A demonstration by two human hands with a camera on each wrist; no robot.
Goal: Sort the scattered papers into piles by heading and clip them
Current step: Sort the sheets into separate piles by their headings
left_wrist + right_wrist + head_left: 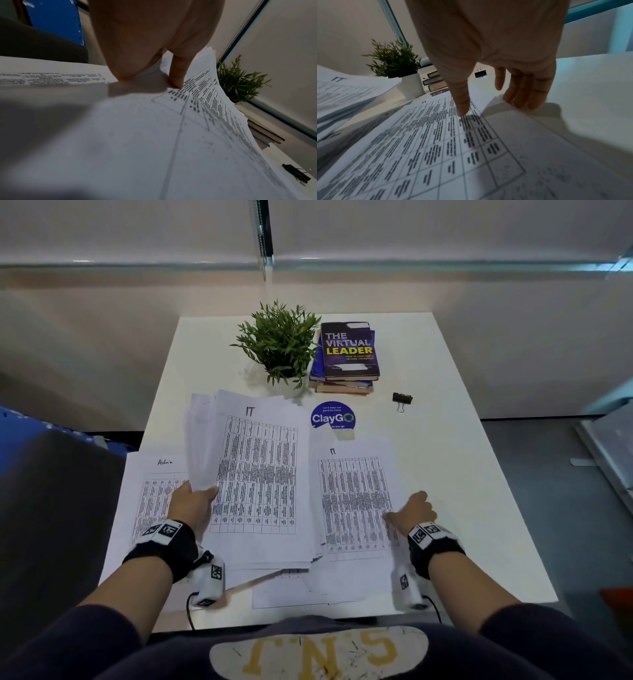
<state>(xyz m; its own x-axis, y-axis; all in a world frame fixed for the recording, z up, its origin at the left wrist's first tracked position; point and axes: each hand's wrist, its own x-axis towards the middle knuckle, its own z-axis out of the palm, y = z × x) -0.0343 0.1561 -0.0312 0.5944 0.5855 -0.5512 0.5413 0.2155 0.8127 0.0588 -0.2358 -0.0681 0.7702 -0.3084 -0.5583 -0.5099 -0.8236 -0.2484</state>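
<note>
Midway, a person sorted printed sheets on a white table [462,440]

Their left hand [193,508] pinched a fanned sheaf headed "IT" [260,474] by its left edge, thumb on top, lifting it above the loose papers. Their right hand [416,510] lay spread, fingertips [520,102] on the right edge of a single "IT" sheet [356,501] lying flat just beside the sheaf. An "Admin" sheet [154,491] lay at far left. A black binder clip [401,399] waited well apart near the books [349,354]. Paper that thin looked light, floppy and slippery; gripping an edge seemed safest
</note>
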